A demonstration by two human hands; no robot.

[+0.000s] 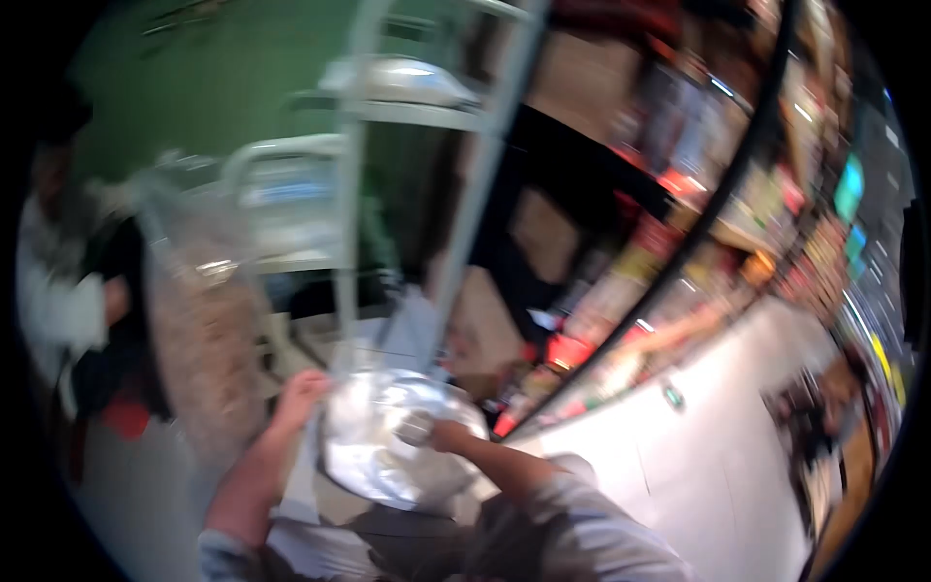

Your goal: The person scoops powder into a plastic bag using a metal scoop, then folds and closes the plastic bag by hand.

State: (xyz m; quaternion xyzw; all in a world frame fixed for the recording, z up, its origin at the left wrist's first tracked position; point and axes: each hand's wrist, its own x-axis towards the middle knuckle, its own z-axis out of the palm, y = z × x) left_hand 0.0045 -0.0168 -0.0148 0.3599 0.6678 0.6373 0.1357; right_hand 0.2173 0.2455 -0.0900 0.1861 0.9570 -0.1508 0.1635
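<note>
A wide, shiny metal basin (373, 480) is sitting low in front of the person, close to the lap (what is holding it up is not showing clearly). The right hand (447, 436) is reaching over the basin, and its fingers are closing around a small, round, greyish object (415, 428) above the basin's inner part; blur is hiding whether that object is touching the metal. The left hand (306, 386) is hovering or resting at the basin's far left rim, and I cannot tell whether its fingers are gripping the edge or just lying beside it.

Beyond the basin, a pale upright frame (346, 223) is standing, with a whitish bundle (412, 81) lying on its upper level. To the left of the frame, a large clear plastic bag (206, 335) is bulging with brownish contents (too smeared to identify). At the far left, another person's pale sleeve (73, 315) is showing, with that person's hand (115, 300) near the bag.

On the right, a dark bar (669, 281) is slanting across a crowded spread of colourful goods (630, 291), and a small green item (673, 395) is lying on the pale floor (698, 466).
</note>
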